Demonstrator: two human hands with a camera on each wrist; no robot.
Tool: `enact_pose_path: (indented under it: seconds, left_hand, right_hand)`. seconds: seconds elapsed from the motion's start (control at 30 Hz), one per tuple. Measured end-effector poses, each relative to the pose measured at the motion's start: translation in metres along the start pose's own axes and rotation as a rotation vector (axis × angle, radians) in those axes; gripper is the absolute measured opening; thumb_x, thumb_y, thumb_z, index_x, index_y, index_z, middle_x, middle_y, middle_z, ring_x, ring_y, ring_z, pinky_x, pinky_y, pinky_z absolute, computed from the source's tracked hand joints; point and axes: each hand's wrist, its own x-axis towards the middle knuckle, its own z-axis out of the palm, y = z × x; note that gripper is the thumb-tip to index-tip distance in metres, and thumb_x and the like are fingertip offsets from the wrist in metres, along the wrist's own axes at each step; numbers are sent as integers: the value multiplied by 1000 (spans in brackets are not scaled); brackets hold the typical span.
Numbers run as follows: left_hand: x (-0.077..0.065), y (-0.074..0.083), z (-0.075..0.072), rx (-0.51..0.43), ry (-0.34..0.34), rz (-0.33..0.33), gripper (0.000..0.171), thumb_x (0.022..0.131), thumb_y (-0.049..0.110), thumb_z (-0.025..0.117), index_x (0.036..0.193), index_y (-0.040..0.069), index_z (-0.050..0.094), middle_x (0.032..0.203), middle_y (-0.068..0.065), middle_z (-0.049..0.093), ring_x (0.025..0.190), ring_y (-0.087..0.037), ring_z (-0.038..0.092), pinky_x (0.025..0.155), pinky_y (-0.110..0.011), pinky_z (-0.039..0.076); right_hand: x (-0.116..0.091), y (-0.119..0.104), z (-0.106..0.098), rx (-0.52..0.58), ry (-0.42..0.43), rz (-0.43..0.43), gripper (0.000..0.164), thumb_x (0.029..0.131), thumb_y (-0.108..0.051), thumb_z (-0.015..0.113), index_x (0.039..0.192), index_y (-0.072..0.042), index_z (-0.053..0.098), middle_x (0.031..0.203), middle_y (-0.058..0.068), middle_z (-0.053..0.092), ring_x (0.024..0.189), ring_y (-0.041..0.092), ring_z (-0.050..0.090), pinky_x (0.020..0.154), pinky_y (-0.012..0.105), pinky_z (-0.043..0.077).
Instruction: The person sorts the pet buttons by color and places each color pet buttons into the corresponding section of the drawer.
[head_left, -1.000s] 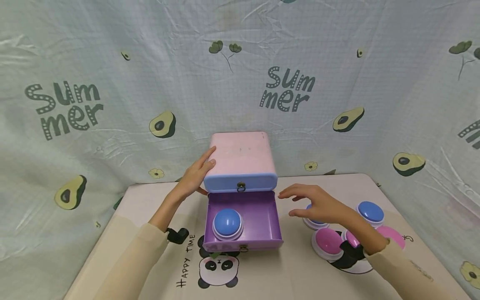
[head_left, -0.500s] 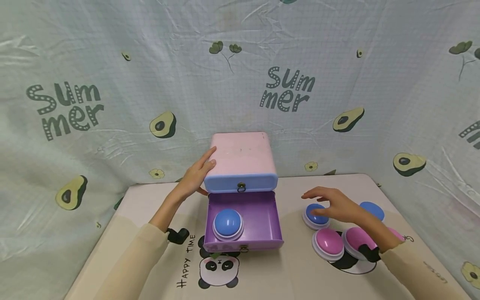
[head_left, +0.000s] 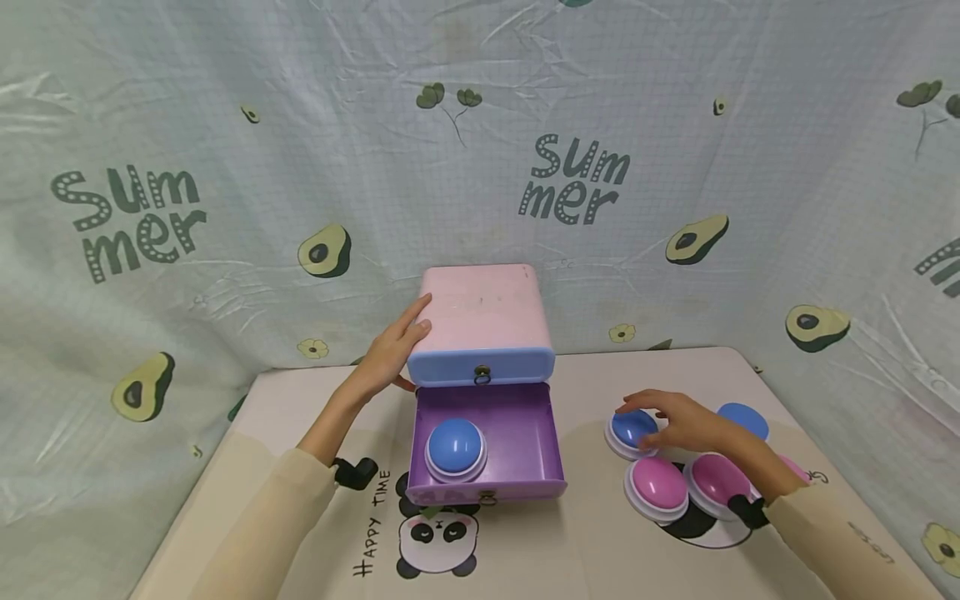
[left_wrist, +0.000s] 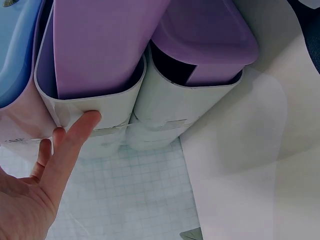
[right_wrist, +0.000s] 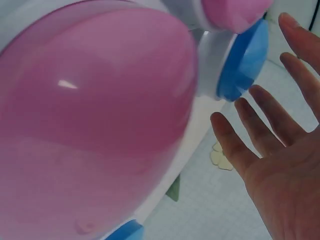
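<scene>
My left hand point(head_left: 384, 358) rests against the left side of a small pink-topped drawer cabinet point(head_left: 483, 304), its fingers extended. In the left wrist view, its thumb point(left_wrist: 82, 125) touches the white casing point(left_wrist: 117, 107) beside a purple drawer. That purple drawer point(head_left: 525, 442) is pulled out and holds a blue buzzer button point(head_left: 455, 446) on its left side. Over a second blue buzzer button point(head_left: 632, 427) on the table hovers my right hand point(head_left: 686, 425), fingers spread around its dome. In the right wrist view, the fingertips are close to the blue dome point(right_wrist: 250, 60), with nothing gripped.
Two pink buzzer buttons point(head_left: 658, 483) sit side by side in front of the right hand. Another pink one point(head_left: 793, 468) and a blue one point(head_left: 744, 419) are partly hidden by the right arm. A patterned curtain point(head_left: 480, 183) hangs behind the table point(head_left: 600, 550).
My right hand has moved right from beside the open drawer, then lowered over the blue buzzer button on the table. The left hand, cabinet and drawer have stayed in place.
</scene>
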Motion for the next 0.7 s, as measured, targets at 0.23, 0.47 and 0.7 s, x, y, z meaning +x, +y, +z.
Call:
enact_pose_path:
  seconds: [0.23, 0.47, 0.7]
  left_hand:
    - [-1, 3, 1, -2, 6, -3, 62, 109, 38, 42, 167, 28, 21, 172, -18, 20, 130, -58, 52, 72, -64, 63]
    - [13, -15, 2, 5, 25, -6, 61, 110, 39, 41, 167, 31, 20, 172, -18, 20, 128, -59, 52, 68, -62, 63]
    - [25, -37, 2, 15, 47, 8, 60, 108, 49, 42, 164, 45, 20, 172, -14, 21, 126, -57, 55, 62, -58, 64]
  right_hand:
    - [-1, 8, 2, 38, -34, -19, 48, 87, -13, 81, 132, -5, 67, 143, 33, 55, 128, 55, 52, 95, 65, 57]
    - [5, 15, 5, 37, -20, -31, 47, 85, -10, 82, 129, -4, 68, 140, 34, 56, 127, 57, 52, 93, 68, 56]
    - [9, 17, 6, 3, -21, 6, 48, 86, -7, 80, 132, -7, 68, 142, 30, 57, 129, 55, 53, 97, 69, 55]
